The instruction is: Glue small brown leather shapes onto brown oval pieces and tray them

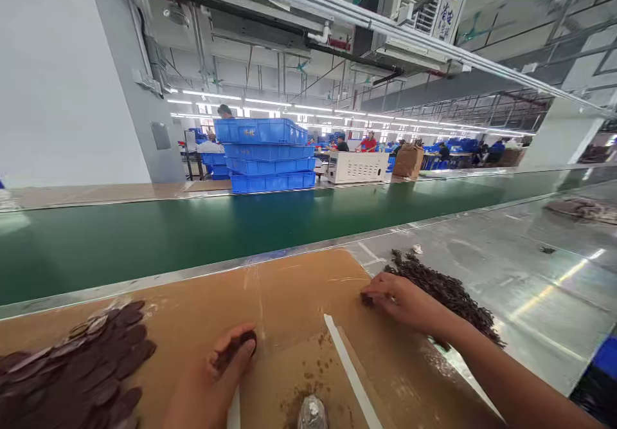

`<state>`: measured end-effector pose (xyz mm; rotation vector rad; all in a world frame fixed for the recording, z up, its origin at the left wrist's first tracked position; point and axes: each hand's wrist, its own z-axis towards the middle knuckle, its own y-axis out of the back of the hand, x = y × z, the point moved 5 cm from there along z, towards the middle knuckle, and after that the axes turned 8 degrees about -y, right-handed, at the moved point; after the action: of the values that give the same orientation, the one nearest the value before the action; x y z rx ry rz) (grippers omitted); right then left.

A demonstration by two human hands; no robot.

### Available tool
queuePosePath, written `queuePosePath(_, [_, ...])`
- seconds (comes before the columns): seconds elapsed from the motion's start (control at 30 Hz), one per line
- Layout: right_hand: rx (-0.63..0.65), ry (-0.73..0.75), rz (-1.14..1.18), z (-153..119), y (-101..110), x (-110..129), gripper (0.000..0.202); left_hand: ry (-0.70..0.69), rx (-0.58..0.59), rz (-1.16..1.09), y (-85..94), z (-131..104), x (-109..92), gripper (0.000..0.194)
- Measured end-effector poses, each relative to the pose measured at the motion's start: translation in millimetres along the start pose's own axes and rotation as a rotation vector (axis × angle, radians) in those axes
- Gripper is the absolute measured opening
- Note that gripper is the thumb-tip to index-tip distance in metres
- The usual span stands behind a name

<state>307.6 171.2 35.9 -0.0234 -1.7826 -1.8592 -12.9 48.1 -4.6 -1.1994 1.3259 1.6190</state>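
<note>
A dark brown disc (240, 345) sits pinched between the thumb and fingers of the left hand (212, 384), low over the brown cardboard sheet (289, 300). The right hand (402, 301) reaches into a heap of small dark pieces (448, 291), fingers curled on one at its near edge. A pile of brown discs (77, 365) lies far left, beside the green conveyor belt (193, 229).

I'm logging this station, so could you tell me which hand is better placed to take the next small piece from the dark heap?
Probably the right hand: its fingertips already touch the heap. The left hand is apart from it, pinching a brown disc.
</note>
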Motion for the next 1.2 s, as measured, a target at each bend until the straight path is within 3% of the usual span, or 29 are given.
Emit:
queuePosePath(0.13, [0.017,-0.065,-0.017,14.2,-3.5,-0.7,0.030,0.004,0.006,-0.144,-5.6,-2.4,3.6,0.053])
queuePosePath(0.33, [0.082,-0.038,0.106,24.3,-7.8,16.2,0.010,0.015,-0.025,-0.419,-20.1,-0.2,7.0,0.052])
queuePosePath(0.5, [0.186,0.135,0.360,13.0,6.7,78.7,0.016,0.026,0.020,-0.396,-22.1,0.2,5.6,0.050])
queuePosePath(0.6, [0.283,0.296,0.707,-1.7,9.5,117.6,0.017,-0.001,0.031,-0.335,-18.3,-0.9,-1.4,0.045])
queuePosePath(0.7, [0.365,0.375,0.925,-12.7,4.3,131.2,0.011,-0.048,-0.035,-0.195,-8.9,-0.9,-10.5,0.034])
queuePosePath(0.8, [0.409,0.385,0.892,-20.4,-3.8,128.7,0.007,-0.075,-0.052,-0.044,-2.0,-1.5,-17.1,0.025])
queuePosePath(0.93, [0.441,0.364,0.707,-32.6,-10.6,130.5,0.012,-0.046,-0.029,0.037,-0.9,-3.1,-15.5,0.031])
queuePosePath(1.1, [0.458,0.315,0.580,-42.1,-18.8,141.9,0.009,-0.025,-0.027,-0.121,-5.1,-3.0,-9.5,0.042])
queuePosePath(1.2, [0.459,0.313,0.558,-43.5,-24.2,144.0,0.008,-0.055,-0.017,-0.058,-4.2,-4.1,-12.0,0.037])
